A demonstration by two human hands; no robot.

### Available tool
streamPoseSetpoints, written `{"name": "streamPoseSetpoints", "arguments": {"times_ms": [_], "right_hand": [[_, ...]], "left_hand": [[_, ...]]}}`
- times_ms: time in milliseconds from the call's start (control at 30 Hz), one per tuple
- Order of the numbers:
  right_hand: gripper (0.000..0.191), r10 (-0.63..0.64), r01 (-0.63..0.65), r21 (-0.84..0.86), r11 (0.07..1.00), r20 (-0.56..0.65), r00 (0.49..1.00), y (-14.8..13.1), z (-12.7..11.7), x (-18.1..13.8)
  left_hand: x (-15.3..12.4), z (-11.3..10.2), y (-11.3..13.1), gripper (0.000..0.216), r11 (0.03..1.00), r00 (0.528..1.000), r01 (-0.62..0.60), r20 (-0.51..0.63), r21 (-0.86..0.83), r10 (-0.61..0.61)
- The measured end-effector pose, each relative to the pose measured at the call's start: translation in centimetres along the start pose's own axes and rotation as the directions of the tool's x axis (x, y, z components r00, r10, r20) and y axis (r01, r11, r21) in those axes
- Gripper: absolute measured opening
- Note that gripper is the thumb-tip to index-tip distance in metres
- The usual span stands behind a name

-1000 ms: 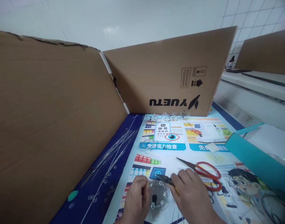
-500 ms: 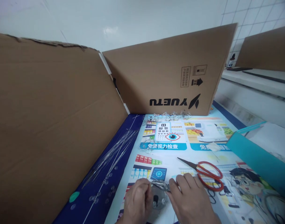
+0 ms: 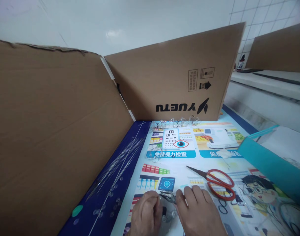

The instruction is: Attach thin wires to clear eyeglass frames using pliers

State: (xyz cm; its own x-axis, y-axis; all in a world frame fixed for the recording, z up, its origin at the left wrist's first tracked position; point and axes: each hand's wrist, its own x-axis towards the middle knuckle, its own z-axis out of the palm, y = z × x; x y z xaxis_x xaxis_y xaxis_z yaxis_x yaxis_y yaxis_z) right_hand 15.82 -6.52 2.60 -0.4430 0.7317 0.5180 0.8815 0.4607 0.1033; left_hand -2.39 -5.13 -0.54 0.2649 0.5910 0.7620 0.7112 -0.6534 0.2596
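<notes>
Near the bottom of the head view, my right hand (image 3: pixel 200 209) is closed around a small pair of metal pliers (image 3: pixel 168 196). Their jaws point left, slightly apart, toward my left hand (image 3: pixel 147 213). The fingers of my left hand are pinched together by the jaw tips; what they hold is hidden. Clear beads (image 3: pixel 173 213) show below the pliers, between my hands. To the right of my right hand lie scissors (image 3: pixel 220 185) with red handles, their dark blades pointing left.
Thin clear wires (image 3: pixel 117 160) and loose clear beads (image 3: pixel 110 193) lie on the blue strip at left, near a green disc (image 3: pixel 77 210). Clear beaded pieces (image 3: pixel 180 122) line the base of the cardboard panel (image 3: pixel 174 82). A turquoise box (image 3: pixel 270 164) stands at right.
The plier jaws have parted a little and my right hand has shifted slightly left. My left hand stays pinched in nearly the same place. The whole view has shifted slightly.
</notes>
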Motion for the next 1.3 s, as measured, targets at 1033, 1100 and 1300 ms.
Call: {"name": "streamPoseSetpoints", "arguments": {"times_ms": [1033,1100,1300], "right_hand": [[0.029,-0.076,0.077,-0.022,0.997,0.018,0.997,0.4,-0.5,-0.1],[0.028,-0.075,0.075,-0.014,0.997,-0.001,0.997,0.4,-0.5,-0.1],[0.026,-0.045,0.046,0.013,0.999,-0.046,0.998,0.3,-0.2,0.0]], "left_hand": [[-0.2,-0.7,-0.4,0.019,0.983,0.986,0.136,0.112,-0.121,-0.123],[-0.2,-0.8,-0.6,0.017,0.981,0.986,0.139,0.114,-0.135,-0.124],[0.1,-0.8,-0.8,0.014,0.972,0.981,0.157,0.141,-0.172,-0.134]]}}
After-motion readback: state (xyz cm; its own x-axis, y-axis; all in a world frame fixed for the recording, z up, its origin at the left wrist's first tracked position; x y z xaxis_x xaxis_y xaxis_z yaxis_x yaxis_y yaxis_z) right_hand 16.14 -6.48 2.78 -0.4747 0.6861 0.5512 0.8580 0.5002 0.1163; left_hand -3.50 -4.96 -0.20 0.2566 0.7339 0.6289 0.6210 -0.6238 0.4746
